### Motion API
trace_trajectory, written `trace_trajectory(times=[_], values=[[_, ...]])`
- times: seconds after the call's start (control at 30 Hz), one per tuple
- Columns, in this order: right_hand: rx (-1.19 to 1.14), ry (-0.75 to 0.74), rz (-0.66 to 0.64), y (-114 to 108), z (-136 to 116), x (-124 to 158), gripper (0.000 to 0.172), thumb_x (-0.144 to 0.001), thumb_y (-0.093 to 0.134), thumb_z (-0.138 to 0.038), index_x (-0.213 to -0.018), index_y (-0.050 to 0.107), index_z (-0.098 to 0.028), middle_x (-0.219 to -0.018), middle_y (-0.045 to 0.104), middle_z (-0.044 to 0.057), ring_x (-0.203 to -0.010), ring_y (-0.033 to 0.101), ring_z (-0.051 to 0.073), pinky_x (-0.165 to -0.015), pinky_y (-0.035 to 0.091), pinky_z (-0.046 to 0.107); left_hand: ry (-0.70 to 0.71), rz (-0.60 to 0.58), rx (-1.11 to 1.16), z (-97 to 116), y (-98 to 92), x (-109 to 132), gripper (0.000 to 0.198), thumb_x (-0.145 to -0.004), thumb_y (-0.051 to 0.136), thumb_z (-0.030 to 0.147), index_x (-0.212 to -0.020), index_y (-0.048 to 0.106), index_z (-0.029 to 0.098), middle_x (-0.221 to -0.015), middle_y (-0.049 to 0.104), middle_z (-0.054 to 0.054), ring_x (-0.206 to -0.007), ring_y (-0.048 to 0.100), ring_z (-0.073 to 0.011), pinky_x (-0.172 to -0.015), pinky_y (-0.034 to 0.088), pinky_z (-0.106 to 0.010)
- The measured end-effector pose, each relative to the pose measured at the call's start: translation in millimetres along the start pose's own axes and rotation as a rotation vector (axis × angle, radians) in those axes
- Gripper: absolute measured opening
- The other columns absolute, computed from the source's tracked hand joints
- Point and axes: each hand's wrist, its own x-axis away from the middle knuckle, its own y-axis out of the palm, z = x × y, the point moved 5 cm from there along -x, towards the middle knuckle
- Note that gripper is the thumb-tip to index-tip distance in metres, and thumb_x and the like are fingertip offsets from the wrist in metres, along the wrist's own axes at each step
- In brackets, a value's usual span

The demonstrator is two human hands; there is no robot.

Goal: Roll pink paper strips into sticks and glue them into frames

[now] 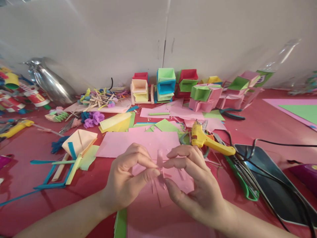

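My left hand (pixel 127 180) and my right hand (pixel 192 183) meet low in the middle of the head view, fingers curled. Between thumbs and fingertips both pinch a small piece of pink paper (pixel 160 165), held upright just above a larger pink sheet (pixel 158 195) lying on the red table (pixel 267 125). Thin pink paper strips lie scattered under my hands. A yellow glue gun (pixel 206 140) rests just beyond my right hand, its nozzle end toward the left.
Folded paper boxes (pixel 165 84) in pink, green, blue and red stand along the back wall. Green-handled scissors (pixel 241 180), a dark tablet (pixel 274 185) and black cables lie right. A paper cone (pixel 79 140), blue strips and craft sticks (pixel 101 97) lie left.
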Motion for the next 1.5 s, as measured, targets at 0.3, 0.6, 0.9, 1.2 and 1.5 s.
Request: trace_trajectory(times=[0.3, 0.6, 0.9, 1.2, 1.5], values=[[0.048, 0.046, 0.004, -2, 18, 3, 0.030, -0.074, 0.057, -0.015, -0.103, 0.053, -0.022, -0.100, 0.050, 0.005, -0.099, 0.047, 0.021, -0.082, 0.038, 0.037, -0.261, 0.118, 0.204, -32, -27.6, -16, 0.008, -0.074, 0.064, 0.016, -0.067, 0.063, 0.020, -0.066, 0.054, 0.002, -0.070, 0.049, -0.0114, -0.069, 0.039, -0.025], [0.137, 0.044, 0.045, -5, 38, -1, 0.031, -0.076, 0.056, -0.018, -0.107, 0.052, -0.022, -0.103, 0.051, 0.006, -0.100, 0.047, 0.023, -0.084, 0.037, 0.040, -0.284, 0.140, 0.210, -56, -57.9, -33, 0.008, -0.071, 0.065, 0.017, -0.064, 0.063, 0.018, -0.065, 0.054, 0.003, -0.067, 0.047, -0.0104, -0.069, 0.036, -0.024], [0.119, 0.085, 0.015, -6, 45, 2, 0.033, -0.078, 0.053, -0.020, -0.110, 0.050, -0.023, -0.108, 0.049, 0.007, -0.103, 0.046, 0.024, -0.085, 0.037, 0.041, -0.258, 0.115, 0.162, -68, -69.8, -38, 0.012, -0.070, 0.064, 0.018, -0.060, 0.059, 0.017, -0.064, 0.051, 0.002, -0.067, 0.047, -0.0123, -0.069, 0.037, -0.026], [0.053, 0.181, -0.067, -5, 59, 6, 0.034, -0.081, 0.050, -0.022, -0.115, 0.044, -0.026, -0.112, 0.047, 0.008, -0.106, 0.045, 0.024, -0.087, 0.038, 0.041, -0.230, 0.044, 0.113, -76, -72.6, -41, 0.012, -0.071, 0.064, 0.016, -0.060, 0.058, 0.018, -0.065, 0.050, 0.001, -0.069, 0.047, -0.0133, -0.070, 0.037, -0.027], [0.031, 0.204, -0.110, -5, 66, 10, 0.036, -0.082, 0.050, -0.023, -0.117, 0.043, -0.026, -0.113, 0.048, 0.007, -0.108, 0.045, 0.023, -0.087, 0.040, 0.040, -0.237, -0.021, -0.034, -76, -67.3, -43, 0.010, -0.073, 0.065, 0.023, -0.066, 0.063, 0.017, -0.068, 0.055, -0.001, -0.071, 0.050, -0.0145, -0.073, 0.038, -0.028]])
